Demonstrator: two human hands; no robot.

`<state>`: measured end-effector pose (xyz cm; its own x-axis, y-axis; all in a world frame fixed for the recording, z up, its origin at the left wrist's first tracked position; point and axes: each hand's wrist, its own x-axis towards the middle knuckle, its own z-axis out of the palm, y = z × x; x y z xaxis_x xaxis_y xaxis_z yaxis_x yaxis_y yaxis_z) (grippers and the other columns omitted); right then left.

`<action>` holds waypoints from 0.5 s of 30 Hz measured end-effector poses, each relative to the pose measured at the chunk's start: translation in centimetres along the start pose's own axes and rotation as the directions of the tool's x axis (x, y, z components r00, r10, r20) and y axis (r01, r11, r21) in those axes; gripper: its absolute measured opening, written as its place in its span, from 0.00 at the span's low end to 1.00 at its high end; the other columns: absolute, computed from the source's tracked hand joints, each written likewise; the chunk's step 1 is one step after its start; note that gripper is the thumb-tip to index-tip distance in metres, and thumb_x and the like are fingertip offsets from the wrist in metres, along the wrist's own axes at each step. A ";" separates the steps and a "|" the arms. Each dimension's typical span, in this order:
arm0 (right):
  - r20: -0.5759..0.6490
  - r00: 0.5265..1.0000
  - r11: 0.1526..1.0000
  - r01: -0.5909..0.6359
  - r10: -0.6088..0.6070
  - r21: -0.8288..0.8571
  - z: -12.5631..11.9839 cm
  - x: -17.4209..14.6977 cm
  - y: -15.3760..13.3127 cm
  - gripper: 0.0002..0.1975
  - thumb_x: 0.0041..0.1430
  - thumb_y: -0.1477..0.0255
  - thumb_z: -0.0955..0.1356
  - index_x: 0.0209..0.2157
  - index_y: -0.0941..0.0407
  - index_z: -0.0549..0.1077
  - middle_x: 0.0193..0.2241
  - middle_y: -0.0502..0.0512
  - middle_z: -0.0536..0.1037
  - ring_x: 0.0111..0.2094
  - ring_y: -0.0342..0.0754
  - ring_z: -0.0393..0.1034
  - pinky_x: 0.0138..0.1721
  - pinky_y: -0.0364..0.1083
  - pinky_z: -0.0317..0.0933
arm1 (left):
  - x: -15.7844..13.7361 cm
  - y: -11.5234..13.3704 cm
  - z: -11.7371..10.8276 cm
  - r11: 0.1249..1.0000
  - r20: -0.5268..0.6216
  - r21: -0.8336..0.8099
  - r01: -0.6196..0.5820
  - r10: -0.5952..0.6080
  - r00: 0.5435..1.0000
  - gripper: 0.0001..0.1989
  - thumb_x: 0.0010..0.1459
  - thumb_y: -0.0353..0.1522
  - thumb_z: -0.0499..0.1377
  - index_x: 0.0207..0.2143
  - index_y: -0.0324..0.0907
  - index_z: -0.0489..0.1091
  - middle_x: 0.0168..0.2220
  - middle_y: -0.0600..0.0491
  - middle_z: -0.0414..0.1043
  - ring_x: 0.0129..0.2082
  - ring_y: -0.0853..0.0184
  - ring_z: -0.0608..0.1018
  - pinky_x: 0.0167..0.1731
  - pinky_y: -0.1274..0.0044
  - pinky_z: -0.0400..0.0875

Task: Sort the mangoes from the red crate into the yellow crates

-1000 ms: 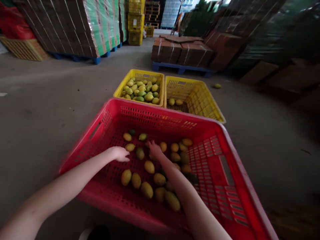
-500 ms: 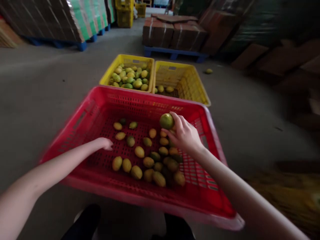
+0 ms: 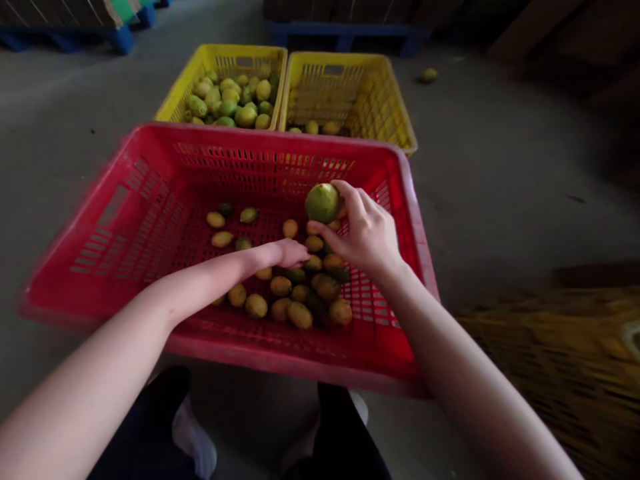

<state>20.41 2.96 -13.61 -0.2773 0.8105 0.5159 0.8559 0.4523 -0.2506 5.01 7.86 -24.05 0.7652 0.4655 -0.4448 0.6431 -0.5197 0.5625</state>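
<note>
In the head view, my right hand (image 3: 367, 230) is closed around a green lemon (image 3: 323, 203), its thumb below and fingers on the far side. It holds the fruit above the right half of a red crate (image 3: 280, 357). My left hand (image 3: 294, 253) reaches across the crate, palm down, fingers stretched toward a yellow lemon (image 3: 313, 263) in the cluster. Whether its fingertips touch that fruit I cannot tell. Several yellow and green lemons lie on the crate floor, mostly toward the right and near side. My left forearm covers some of them.
Beyond the red crate stand a yellow crate (image 3: 165, 100) holding many lemons and another yellow crate (image 3: 400, 110) with a few at its bottom. A loose lemon (image 3: 429, 75) lies on the floor. Blue pallets (image 3: 345, 37) bear boxes at the back. More yellow crates (image 3: 540, 360) stand at right.
My left hand has moved right, from the crate's left side to the lemon cluster. My right hand still holds the green lemon. The view has tilted downward.
</note>
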 end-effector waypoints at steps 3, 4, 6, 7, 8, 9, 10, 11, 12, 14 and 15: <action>-0.002 1.000 1.000 -0.019 0.019 -0.007 0.3 -0.1 0.1 0.31 0.59 0.53 0.63 0.58 0.58 0.62 0.45 0.63 0.75 0.43 0.58 0.71 0.42 0.55 0.68 | 0.4 -0.4 -1.5 0.966 0.068 0.254 0.055 -0.075 0.995 0.09 0.55 0.29 0.58 0.38 0.45 0.76 0.46 0.54 0.77 0.43 0.65 0.74 0.46 0.75 0.64; 0.006 1.000 1.000 -0.021 0.021 -0.014 0.3 -0.1 0.1 0.31 0.59 0.54 0.64 0.58 0.58 0.62 0.44 0.63 0.75 0.42 0.58 0.71 0.42 0.54 0.68 | 0.0 -1.3 -2.1 0.947 0.067 0.304 0.105 -0.131 0.989 0.10 0.55 0.29 0.59 0.40 0.45 0.75 0.48 0.54 0.76 0.44 0.65 0.74 0.46 0.76 0.64; 0.027 0.999 0.999 -0.017 0.018 -0.034 0.3 -0.1 0.0 0.31 0.58 0.54 0.65 0.57 0.58 0.63 0.43 0.62 0.75 0.41 0.57 0.70 0.41 0.54 0.68 | -1.8 -4.1 -3.3 0.908 0.024 0.357 0.217 -0.242 0.970 0.13 0.55 0.29 0.59 0.44 0.43 0.74 0.50 0.50 0.75 0.45 0.63 0.74 0.45 0.76 0.64; 0.037 0.999 0.999 -0.013 0.015 -0.043 0.3 -0.1 0.0 0.31 0.57 0.55 0.66 0.57 0.58 0.64 0.42 0.62 0.75 0.40 0.57 0.70 0.40 0.53 0.68 | -3.1 -5.8 -3.8 0.890 -0.006 0.368 0.269 -0.287 0.958 0.14 0.55 0.28 0.58 0.45 0.40 0.73 0.50 0.47 0.74 0.46 0.63 0.74 0.45 0.75 0.64; 0.045 0.999 0.999 -0.008 0.010 -0.051 0.3 0.0 -0.1 0.31 0.57 0.55 0.66 0.57 0.57 0.64 0.41 0.61 0.75 0.40 0.57 0.70 0.40 0.53 0.67 | -4.7 -7.6 -4.2 0.867 -0.035 0.377 0.325 -0.338 0.941 0.15 0.55 0.27 0.57 0.46 0.37 0.73 0.49 0.44 0.75 0.46 0.62 0.74 0.45 0.75 0.64; 0.051 0.999 0.998 -0.002 0.005 -0.058 0.3 0.0 -0.1 0.31 0.56 0.55 0.67 0.57 0.57 0.65 0.40 0.60 0.75 0.39 0.56 0.70 0.40 0.53 0.67 | -6.3 -9.4 -4.5 0.844 -0.065 0.381 0.378 -0.383 0.922 0.16 0.54 0.27 0.58 0.46 0.35 0.72 0.48 0.42 0.75 0.47 0.61 0.74 0.45 0.76 0.64; 0.054 0.999 0.998 0.003 0.001 -0.063 0.3 0.0 -0.1 0.31 0.56 0.56 0.67 0.56 0.57 0.66 0.39 0.60 0.75 0.39 0.56 0.70 0.40 0.53 0.67 | -8.0 -11.2 -4.6 0.820 -0.081 0.381 0.427 -0.431 0.899 0.17 0.51 0.27 0.60 0.45 0.33 0.72 0.46 0.41 0.75 0.46 0.60 0.75 0.45 0.75 0.65; 0.054 0.999 0.998 0.007 -0.003 -0.067 0.3 0.0 0.0 0.30 0.55 0.56 0.68 0.56 0.56 0.66 0.39 0.60 0.75 0.39 0.56 0.70 0.39 0.53 0.67 | -9.5 -12.9 -4.7 0.801 -0.085 0.379 0.463 -0.468 0.880 0.18 0.48 0.28 0.62 0.44 0.33 0.73 0.44 0.41 0.76 0.46 0.59 0.75 0.44 0.75 0.65; 0.052 0.999 0.997 0.009 -0.005 -0.070 0.3 0.1 0.0 0.30 0.55 0.57 0.68 0.56 0.56 0.66 0.39 0.60 0.75 0.39 0.56 0.69 0.39 0.53 0.67 | -10.8 -14.4 -4.6 0.788 -0.080 0.375 0.488 -0.497 0.864 0.20 0.45 0.29 0.64 0.44 0.34 0.73 0.44 0.42 0.76 0.45 0.59 0.76 0.44 0.75 0.66; 0.045 0.999 0.997 0.007 -0.004 -0.075 0.3 0.1 0.2 0.29 0.56 0.57 0.68 0.56 0.56 0.67 0.39 0.60 0.75 0.39 0.56 0.69 0.38 0.54 0.67 | -12.4 -16.6 -4.4 0.796 -0.115 0.303 0.525 -0.516 0.849 0.24 0.40 0.29 0.67 0.44 0.36 0.73 0.44 0.44 0.77 0.45 0.58 0.76 0.44 0.74 0.67; 0.041 0.999 0.997 0.004 -0.001 -0.077 0.3 0.1 0.3 0.29 0.56 0.58 0.68 0.56 0.56 0.67 0.40 0.60 0.74 0.39 0.56 0.69 0.38 0.54 0.67 | -12.6 -17.3 -4.3 0.812 -0.155 0.246 0.529 -0.506 0.849 0.25 0.39 0.30 0.67 0.44 0.38 0.73 0.45 0.44 0.77 0.46 0.57 0.76 0.45 0.74 0.67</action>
<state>20.48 3.30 -13.89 -0.2953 0.8248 0.4822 0.8859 0.4253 -0.1849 -15.88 14.08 -25.23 0.3195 0.7689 -0.5538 0.9346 -0.3520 0.0504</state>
